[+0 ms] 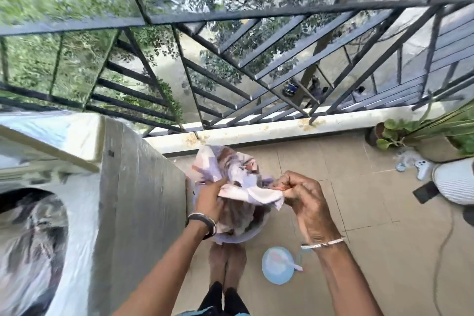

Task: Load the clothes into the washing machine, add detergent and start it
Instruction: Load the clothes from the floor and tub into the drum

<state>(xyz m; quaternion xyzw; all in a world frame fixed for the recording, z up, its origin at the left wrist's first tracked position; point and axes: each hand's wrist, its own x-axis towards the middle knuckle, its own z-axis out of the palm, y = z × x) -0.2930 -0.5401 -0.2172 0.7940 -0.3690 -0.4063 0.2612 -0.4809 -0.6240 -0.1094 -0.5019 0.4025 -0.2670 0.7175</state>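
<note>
Laundry is the matter in hand: a pale lilac-and-white patterned cloth garment (246, 194) is stretched between the two hands, above a round pale plastic tub (230, 235) heaped with more mixed clothes (238, 169). Left hand (209, 202) is closed on the cloth's near-left part, and right hand (298, 191) pinches its other end in a fist. So the hands are apart, both clamped on the same piece, directly over the tub.

White front-loading washing machine (107, 187), wrapped in clear plastic film, stands to the left of the left hand, its round door area further left, blurred and partly out of frame; whether that door is open I cannot tell.

Risks, as I judge them: the garment looks tangled with the heap below, so lifting it may drag other pieces over the tub's rim onto the tiled floor (359, 213). A trailing end could also snag on the machine's corner during the carry leftward. Small round light-blue plastic container with a pinkish scoop (278, 265) sits on the floor below the right wrist, near the person's feet, and could be kicked over.

Counted: one tub, one machine, one blue container, two hands, one bracelet on each wrist; the garments in the heap are too jumbled to count.
</note>
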